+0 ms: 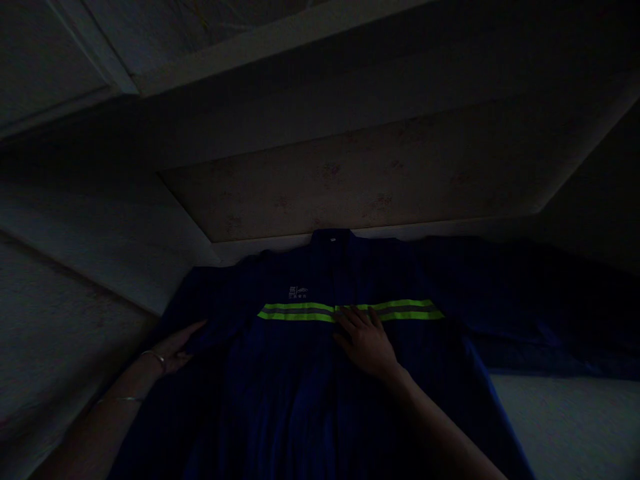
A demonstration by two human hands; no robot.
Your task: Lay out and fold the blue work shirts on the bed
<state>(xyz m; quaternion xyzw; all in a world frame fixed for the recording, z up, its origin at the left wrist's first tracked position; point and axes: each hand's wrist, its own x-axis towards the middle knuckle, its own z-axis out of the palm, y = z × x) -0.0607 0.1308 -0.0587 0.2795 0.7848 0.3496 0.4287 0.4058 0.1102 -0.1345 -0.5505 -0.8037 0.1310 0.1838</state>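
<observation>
A dark blue work jacket point(285, 360) lies spread out, collar at the far side and sleeves out to both sides. Across its chest runs a yellow-green reflective stripe point(300, 312) with a grey middle band. A small pale logo point(298, 292) sits above the stripe on the left. My right hand point(367, 340) rests flat on the front placket, its fingertips over the stripe, fingers apart. On the left sleeve lies my left hand point(175, 347), open with fingers stretched out and a bangle at the wrist. Deep shadow hides much of the jacket's lower part.
Beyond the collar stands a pale panel with a faint floral pattern point(330, 180), edged by a frame. A ledge point(280, 40) crosses above it. A light surface point(570, 413) shows beneath the right sleeve. The left side wall point(100, 233) slopes close to the left sleeve.
</observation>
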